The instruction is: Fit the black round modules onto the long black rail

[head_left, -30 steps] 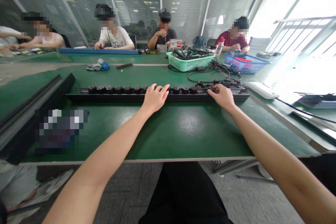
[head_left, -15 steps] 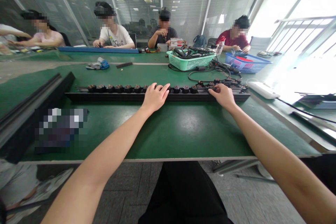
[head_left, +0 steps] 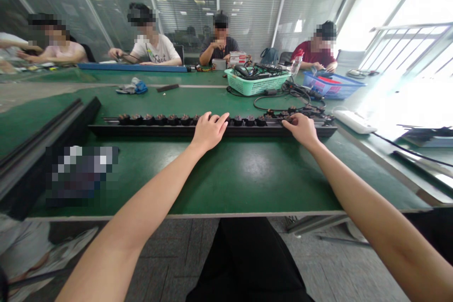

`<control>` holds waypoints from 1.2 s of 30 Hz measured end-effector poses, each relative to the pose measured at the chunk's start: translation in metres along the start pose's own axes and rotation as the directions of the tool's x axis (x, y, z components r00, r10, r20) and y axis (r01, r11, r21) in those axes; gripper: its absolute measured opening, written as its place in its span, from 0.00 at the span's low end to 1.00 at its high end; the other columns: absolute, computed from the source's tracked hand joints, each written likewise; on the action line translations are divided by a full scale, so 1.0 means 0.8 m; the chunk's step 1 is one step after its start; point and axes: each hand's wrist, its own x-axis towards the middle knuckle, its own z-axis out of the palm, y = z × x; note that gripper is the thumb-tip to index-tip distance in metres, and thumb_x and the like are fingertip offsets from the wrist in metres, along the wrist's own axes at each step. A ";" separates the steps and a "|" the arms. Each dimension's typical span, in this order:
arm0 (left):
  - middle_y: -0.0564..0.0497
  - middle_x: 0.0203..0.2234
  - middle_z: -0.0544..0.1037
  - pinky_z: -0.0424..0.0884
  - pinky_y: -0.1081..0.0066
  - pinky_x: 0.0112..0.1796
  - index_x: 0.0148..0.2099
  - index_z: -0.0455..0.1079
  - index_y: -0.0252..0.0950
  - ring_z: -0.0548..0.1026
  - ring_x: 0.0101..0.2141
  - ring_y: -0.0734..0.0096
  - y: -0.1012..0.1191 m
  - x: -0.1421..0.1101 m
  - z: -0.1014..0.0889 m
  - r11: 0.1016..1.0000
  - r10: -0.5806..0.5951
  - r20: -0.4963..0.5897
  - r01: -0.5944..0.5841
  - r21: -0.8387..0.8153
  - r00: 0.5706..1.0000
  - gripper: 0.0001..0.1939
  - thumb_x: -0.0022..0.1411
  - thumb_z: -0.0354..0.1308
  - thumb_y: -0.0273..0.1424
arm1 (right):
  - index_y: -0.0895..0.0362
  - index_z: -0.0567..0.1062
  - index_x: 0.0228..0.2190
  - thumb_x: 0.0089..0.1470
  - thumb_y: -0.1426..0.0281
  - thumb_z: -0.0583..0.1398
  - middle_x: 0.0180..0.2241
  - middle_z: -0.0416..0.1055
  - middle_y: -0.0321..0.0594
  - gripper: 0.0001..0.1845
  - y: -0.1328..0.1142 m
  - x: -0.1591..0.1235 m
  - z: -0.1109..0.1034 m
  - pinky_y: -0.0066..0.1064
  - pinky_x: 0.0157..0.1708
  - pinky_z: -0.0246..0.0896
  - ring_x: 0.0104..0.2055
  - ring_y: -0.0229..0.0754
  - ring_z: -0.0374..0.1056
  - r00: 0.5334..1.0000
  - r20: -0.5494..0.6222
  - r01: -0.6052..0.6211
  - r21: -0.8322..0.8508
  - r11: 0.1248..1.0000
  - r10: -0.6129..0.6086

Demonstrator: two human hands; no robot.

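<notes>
A long black metal rail [head_left: 159, 130] lies across the table in front of me. Small black modules with copper-brown tops, one of them this module [head_left: 186, 119], stand in a row along it. My left hand [head_left: 211, 130] rests over the middle of the row with its fingers spread, covering some modules. Near the rail's right end, my right hand [head_left: 300, 128] has thumb and fingers closed on a small black module [head_left: 289, 120], mostly hidden by the hand. More loose modules [head_left: 311, 111] are clustered just behind it.
Another black rail [head_left: 46, 151] lies at the left, beside a blurred-out dark item [head_left: 81, 174]. Beyond the row are a green basket of cables [head_left: 258, 86], a blue basket [head_left: 339, 88] and a glove [head_left: 132, 86]. A white power strip [head_left: 354, 120] lies right. Several people sit opposite.
My left hand stays where it was. My right hand has shifted very slightly at the rail. Across the table, a co-worker in white has raised one hand from the blue rail.
</notes>
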 end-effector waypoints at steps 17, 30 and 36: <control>0.43 0.58 0.81 0.64 0.47 0.64 0.73 0.66 0.43 0.68 0.64 0.45 0.001 0.000 -0.002 1.000 0.001 0.009 -0.001 0.006 1.000 0.26 0.81 0.41 0.39 | 0.57 0.80 0.45 0.58 0.54 0.62 0.44 0.82 0.53 0.22 -0.004 -0.002 -0.004 0.44 0.49 0.68 0.48 0.58 0.76 1.000 0.012 -0.005 -0.055 0.998 0.006; 0.42 0.59 0.81 0.65 0.47 0.64 0.73 0.66 0.41 0.68 0.65 0.44 0.002 0.000 -0.004 1.000 -0.006 0.031 0.006 0.020 1.000 0.26 0.81 0.42 0.39 | 0.57 0.81 0.47 0.59 0.55 0.62 0.45 0.82 0.52 0.22 0.000 -0.001 -0.003 0.45 0.50 0.66 0.49 0.58 0.76 1.000 0.000 -0.014 -0.090 0.996 0.014; 0.43 0.58 0.81 0.65 0.47 0.63 0.73 0.66 0.42 0.68 0.64 0.45 0.000 0.000 0.000 1.000 0.007 0.002 -0.007 0.014 1.000 0.26 0.81 0.41 0.39 | 0.57 0.81 0.47 0.59 0.54 0.62 0.45 0.82 0.52 0.22 0.000 -0.002 -0.002 0.46 0.50 0.66 0.49 0.58 0.76 1.000 -0.001 -0.021 -0.090 0.996 0.021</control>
